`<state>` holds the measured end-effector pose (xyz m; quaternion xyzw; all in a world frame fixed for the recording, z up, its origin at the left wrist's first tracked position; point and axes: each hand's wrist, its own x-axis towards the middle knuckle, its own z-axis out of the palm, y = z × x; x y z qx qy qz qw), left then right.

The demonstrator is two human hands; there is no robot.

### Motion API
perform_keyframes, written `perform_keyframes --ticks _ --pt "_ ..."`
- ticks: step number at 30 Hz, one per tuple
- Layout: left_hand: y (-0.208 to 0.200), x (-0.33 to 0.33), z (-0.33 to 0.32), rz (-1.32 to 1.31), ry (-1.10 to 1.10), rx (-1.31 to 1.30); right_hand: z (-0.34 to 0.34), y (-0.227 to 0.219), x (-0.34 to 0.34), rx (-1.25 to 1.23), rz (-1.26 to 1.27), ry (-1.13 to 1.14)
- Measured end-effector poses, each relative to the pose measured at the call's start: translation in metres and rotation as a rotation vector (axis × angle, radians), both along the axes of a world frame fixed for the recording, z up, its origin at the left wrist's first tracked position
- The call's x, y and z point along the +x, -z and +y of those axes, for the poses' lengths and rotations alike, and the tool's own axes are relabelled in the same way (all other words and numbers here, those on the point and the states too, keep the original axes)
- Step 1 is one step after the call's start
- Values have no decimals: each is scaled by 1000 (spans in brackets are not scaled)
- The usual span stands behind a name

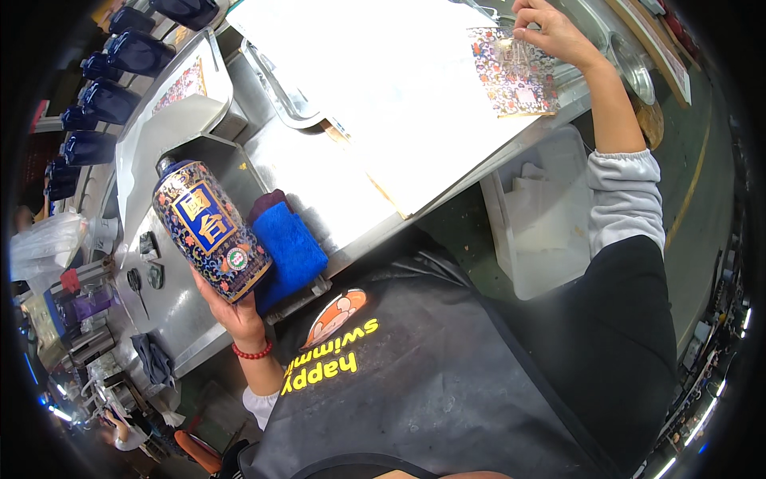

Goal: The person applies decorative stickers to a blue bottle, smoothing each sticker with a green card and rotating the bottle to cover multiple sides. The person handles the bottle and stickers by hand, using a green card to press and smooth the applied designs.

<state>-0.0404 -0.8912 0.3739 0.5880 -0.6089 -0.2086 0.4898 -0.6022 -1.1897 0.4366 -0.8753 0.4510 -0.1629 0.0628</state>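
Observation:
My left hand (pixel 231 313) grips the lower end of a dark blue bottle (pixel 209 227) covered in a colourful floral pattern with gold trim. The bottle is tilted, its neck pointing up and left over a metal basin. At the upper right, my right hand (pixel 556 33) has its fingers bent together at the top edge of a thin floral-patterned decal sheet (pixel 511 84). That sheet lies partly over a brightly lit white surface (pixel 399 104) and hangs past its edge. A folded blue cloth (pixel 294 249) rests on the basin's rim beside the bottle.
Several plain dark blue bottles (pixel 112 100) stand in rows at the upper left. Nearby, a white tray (pixel 219 68) holds another patterned sheet. Scissors (pixel 137 289) lie on the metal table (pixel 179 323). Below the right forearm is a translucent plastic bin (pixel 527 271) with white scraps inside.

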Motion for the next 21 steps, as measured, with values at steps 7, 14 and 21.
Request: perform_keyframes --ticks 7,14,21 --pt "-1 -1 -2 -17 -16 -7 -46 -15 -46 279 -218 380" --pt "-3 2 5 -97 -50 63 -156 91 -132 146 -49 711" --pt "-64 -4 -2 -710 -122 73 -178 182 -163 255 801 746"
